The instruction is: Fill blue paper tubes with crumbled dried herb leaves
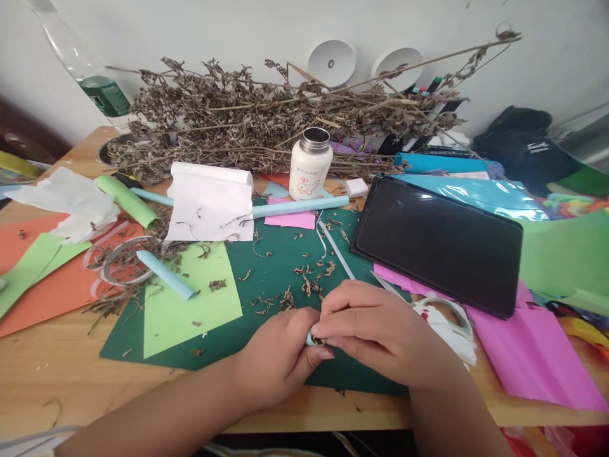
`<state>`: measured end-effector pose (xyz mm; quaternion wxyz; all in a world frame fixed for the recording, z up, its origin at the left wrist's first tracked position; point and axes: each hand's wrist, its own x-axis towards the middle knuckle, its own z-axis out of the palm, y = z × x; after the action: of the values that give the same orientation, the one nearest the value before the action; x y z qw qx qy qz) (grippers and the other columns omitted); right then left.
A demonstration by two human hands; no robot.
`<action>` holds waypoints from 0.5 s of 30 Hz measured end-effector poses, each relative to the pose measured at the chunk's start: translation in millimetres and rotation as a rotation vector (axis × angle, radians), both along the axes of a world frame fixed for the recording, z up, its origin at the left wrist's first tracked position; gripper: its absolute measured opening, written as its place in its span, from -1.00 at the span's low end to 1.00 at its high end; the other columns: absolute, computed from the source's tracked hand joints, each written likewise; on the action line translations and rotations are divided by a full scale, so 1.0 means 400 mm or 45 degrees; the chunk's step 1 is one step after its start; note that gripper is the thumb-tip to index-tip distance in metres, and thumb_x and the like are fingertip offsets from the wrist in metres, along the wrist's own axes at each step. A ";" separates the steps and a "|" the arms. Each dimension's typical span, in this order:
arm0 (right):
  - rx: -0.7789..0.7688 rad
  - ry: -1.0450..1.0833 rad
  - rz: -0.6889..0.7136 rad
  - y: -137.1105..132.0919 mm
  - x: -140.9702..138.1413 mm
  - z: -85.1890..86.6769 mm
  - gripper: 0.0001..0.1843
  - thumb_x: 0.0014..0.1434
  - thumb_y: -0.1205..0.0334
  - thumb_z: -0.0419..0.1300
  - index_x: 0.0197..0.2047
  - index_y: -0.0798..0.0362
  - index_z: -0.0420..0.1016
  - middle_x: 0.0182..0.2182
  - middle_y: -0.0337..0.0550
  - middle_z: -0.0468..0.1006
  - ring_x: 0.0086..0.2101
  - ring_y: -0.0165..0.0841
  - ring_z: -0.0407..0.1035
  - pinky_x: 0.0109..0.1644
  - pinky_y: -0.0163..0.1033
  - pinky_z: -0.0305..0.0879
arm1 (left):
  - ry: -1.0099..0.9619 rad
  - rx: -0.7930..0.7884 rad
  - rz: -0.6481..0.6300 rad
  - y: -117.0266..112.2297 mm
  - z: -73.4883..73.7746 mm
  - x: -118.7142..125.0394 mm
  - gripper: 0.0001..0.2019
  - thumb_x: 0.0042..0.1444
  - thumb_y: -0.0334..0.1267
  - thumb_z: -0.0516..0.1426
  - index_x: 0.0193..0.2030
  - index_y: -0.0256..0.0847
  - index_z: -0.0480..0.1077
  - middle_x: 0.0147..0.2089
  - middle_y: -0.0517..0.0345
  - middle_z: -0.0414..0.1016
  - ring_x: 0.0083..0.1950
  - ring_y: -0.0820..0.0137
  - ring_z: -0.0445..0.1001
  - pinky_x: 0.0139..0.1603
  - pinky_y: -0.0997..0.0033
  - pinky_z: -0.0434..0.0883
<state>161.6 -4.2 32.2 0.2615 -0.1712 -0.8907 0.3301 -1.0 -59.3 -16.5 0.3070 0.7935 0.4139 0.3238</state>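
Over the front of the green cutting mat (266,279), my left hand (280,349) is wrapped round a small light-blue paper tube (311,340) with dried leaf bits in its open end. Most of that tube is hidden by the fingers. My right hand (371,330) pinches at the tube's mouth, its fingertips over the dried leaf (318,341) there. Crumbled dried leaves (309,285) lie scattered on the mat just beyond both hands. Another blue paper tube (166,275) rests on a light-green paper sheet (190,324) to the left.
A black tablet (440,244) lies at right, near pink paper (537,355) and a tape roll (447,314). Behind stand an open white bottle (311,166) and a heap of dried plant stems (228,114). White paper (209,203) and a long blue tube (299,207) lie mid-table.
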 end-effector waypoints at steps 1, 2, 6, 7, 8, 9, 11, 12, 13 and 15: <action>-0.026 -0.014 0.017 -0.001 0.003 0.002 -0.83 0.08 0.47 0.06 -0.27 0.11 0.41 -0.33 -0.20 0.40 -0.31 -0.56 0.25 -0.22 -0.47 0.19 | -0.010 0.006 -0.013 0.000 0.000 0.000 -0.67 0.19 -0.05 -0.29 -0.35 -0.23 0.09 -0.47 0.14 0.29 -0.50 0.44 0.27 -0.50 0.48 0.22; -0.053 -0.029 0.031 -0.002 0.005 0.004 -0.80 0.08 0.49 0.05 -0.25 0.10 0.41 -0.32 -0.20 0.40 -0.29 -0.56 0.25 -0.21 -0.48 0.19 | -0.016 0.006 -0.029 -0.001 -0.001 -0.001 -0.68 0.19 -0.05 -0.28 -0.36 -0.22 0.08 -0.47 0.14 0.29 -0.50 0.45 0.28 -0.50 0.49 0.22; -0.119 -0.066 0.026 -0.006 0.010 0.005 -0.74 0.07 0.53 0.03 -0.23 0.05 0.40 -0.30 -0.23 0.39 -0.27 -0.58 0.26 -0.20 -0.49 0.19 | -0.031 -0.002 -0.064 -0.001 -0.001 -0.001 -0.71 0.19 -0.06 -0.26 -0.37 -0.21 0.06 -0.48 0.17 0.29 -0.50 0.46 0.29 -0.49 0.50 0.22; -0.117 -0.067 0.017 -0.007 0.010 0.004 -0.74 0.07 0.52 0.03 -0.24 0.04 0.40 -0.31 -0.24 0.39 -0.28 -0.58 0.26 -0.21 -0.49 0.19 | -0.028 0.007 -0.065 0.000 0.000 -0.001 -0.71 0.20 -0.07 -0.26 -0.36 -0.21 0.06 -0.48 0.17 0.29 -0.50 0.46 0.29 -0.49 0.50 0.22; -0.113 -0.066 0.006 -0.008 0.009 0.003 -0.76 0.07 0.51 0.04 -0.25 0.03 0.40 -0.32 -0.25 0.40 -0.29 -0.58 0.27 -0.21 -0.48 0.20 | -0.021 0.024 -0.064 0.000 0.002 -0.002 -0.72 0.20 -0.07 -0.27 -0.35 -0.21 0.06 -0.47 0.17 0.29 -0.50 0.46 0.29 -0.49 0.51 0.22; -0.108 -0.062 -0.004 -0.008 0.008 0.003 -0.78 0.07 0.50 0.05 -0.25 0.03 0.39 -0.33 -0.26 0.40 -0.30 -0.58 0.27 -0.22 -0.48 0.19 | -0.013 0.045 -0.062 0.001 0.003 -0.002 -0.72 0.20 -0.08 -0.27 -0.35 -0.21 0.06 -0.47 0.17 0.30 -0.49 0.47 0.29 -0.50 0.51 0.22; -0.106 -0.064 -0.024 -0.008 0.006 0.005 -0.83 0.07 0.47 0.07 -0.29 0.05 0.37 -0.36 -0.27 0.42 -0.31 -0.57 0.27 -0.23 -0.47 0.19 | 0.004 0.072 -0.065 0.002 0.004 -0.002 -0.73 0.20 -0.09 -0.27 -0.32 -0.22 0.07 -0.45 0.15 0.31 -0.49 0.47 0.29 -0.49 0.51 0.22; -0.109 -0.073 -0.034 -0.007 0.005 0.006 -0.86 0.06 0.47 0.07 -0.32 0.06 0.35 -0.39 -0.28 0.42 -0.33 -0.56 0.27 -0.24 -0.46 0.19 | 0.008 0.074 -0.070 0.002 0.003 -0.002 -0.73 0.20 -0.09 -0.26 -0.31 -0.22 0.08 -0.45 0.15 0.32 -0.48 0.46 0.29 -0.49 0.51 0.22; -0.112 -0.088 -0.041 -0.007 0.004 0.009 -0.88 0.06 0.47 0.07 -0.36 0.07 0.34 -0.42 -0.29 0.42 -0.35 -0.56 0.27 -0.26 -0.46 0.19 | 0.001 0.071 -0.080 0.002 0.002 -0.001 -0.73 0.20 -0.09 -0.26 -0.30 -0.22 0.08 -0.44 0.15 0.31 -0.48 0.46 0.29 -0.48 0.51 0.22; -0.121 -0.139 -0.048 -0.007 0.003 0.013 -0.87 0.04 0.48 0.05 -0.44 0.07 0.31 -0.47 -0.29 0.41 -0.39 -0.54 0.26 -0.31 -0.44 0.18 | -0.030 0.052 -0.109 0.002 -0.001 0.001 -0.72 0.20 -0.08 -0.26 -0.31 -0.22 0.08 -0.43 0.13 0.31 -0.46 0.45 0.29 -0.46 0.50 0.23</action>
<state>163.0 -7.0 37.6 0.2104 -0.2177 -0.8836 0.3571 -0.8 -58.7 -16.7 0.3093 0.8126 0.3693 0.3280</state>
